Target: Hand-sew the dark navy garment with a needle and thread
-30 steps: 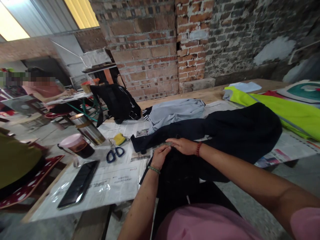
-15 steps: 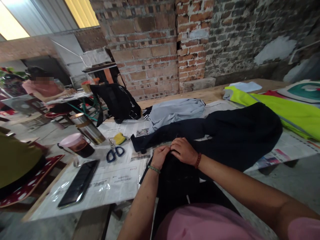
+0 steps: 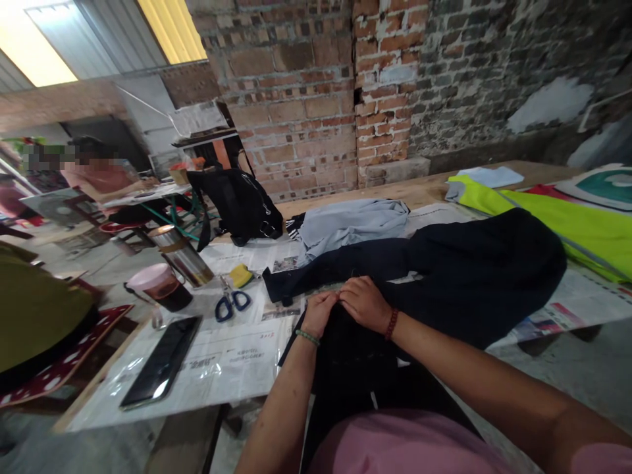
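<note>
A dark navy garment (image 3: 484,270) lies spread over the table, and a narrow strip of it reaches left past my hands. My left hand (image 3: 318,313), with a green bead bracelet, pinches dark cloth at the edge near my lap. Touching it fingertip to fingertip, my right hand (image 3: 365,303), with a red-brown bracelet, is closed on the same cloth. Black fabric (image 3: 355,355) hangs from my hands toward my lap. Whether a needle or thread sits between the fingers is too small to make out. Blue-handled scissors (image 3: 232,305) rest left of the hands.
Newspaper under clear plastic covers the table (image 3: 232,368). A phone (image 3: 162,362), pink-lidded cup (image 3: 160,286), steel flask (image 3: 182,257), yellow object (image 3: 241,276) and black backpack (image 3: 241,205) stand left. Behind lies a grey garment (image 3: 353,224); right, a neon vest (image 3: 548,214) and iron (image 3: 605,184). People sit left.
The whole view has shifted slightly right and down. Both hands keep their hold on the dark cloth, with only a small change of the fingers.
</note>
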Demonstrator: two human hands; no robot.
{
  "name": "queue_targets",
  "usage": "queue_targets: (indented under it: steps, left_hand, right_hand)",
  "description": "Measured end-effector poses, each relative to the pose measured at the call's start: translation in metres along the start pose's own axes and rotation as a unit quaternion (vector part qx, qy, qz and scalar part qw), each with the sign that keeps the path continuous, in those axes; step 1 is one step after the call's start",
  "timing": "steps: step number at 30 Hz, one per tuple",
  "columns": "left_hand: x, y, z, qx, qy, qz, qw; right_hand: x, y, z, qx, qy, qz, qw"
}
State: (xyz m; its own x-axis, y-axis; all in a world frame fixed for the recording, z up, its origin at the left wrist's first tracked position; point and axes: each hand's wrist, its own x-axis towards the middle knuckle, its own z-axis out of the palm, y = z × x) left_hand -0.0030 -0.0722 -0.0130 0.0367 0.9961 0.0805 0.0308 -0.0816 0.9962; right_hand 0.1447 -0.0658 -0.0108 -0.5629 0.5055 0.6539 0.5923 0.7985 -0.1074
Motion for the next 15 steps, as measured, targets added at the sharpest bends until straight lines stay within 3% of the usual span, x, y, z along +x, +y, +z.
queue_targets:
  steps: [7,15]
  left_hand:
    - [-0.0028,-0.0011,-0.001,-0.004,-0.008,-0.017,1.0]
    - [-0.0048,-0.0053,-0.0018,0.026,-0.007,-0.007,1.0]
  right_hand:
    - [-0.0046,-0.0026,0.0017,0.049,0.043,0.056,0.996]
    - [-0.0065,-0.0101,-0.0008,0.074,0.079,0.03,0.994]
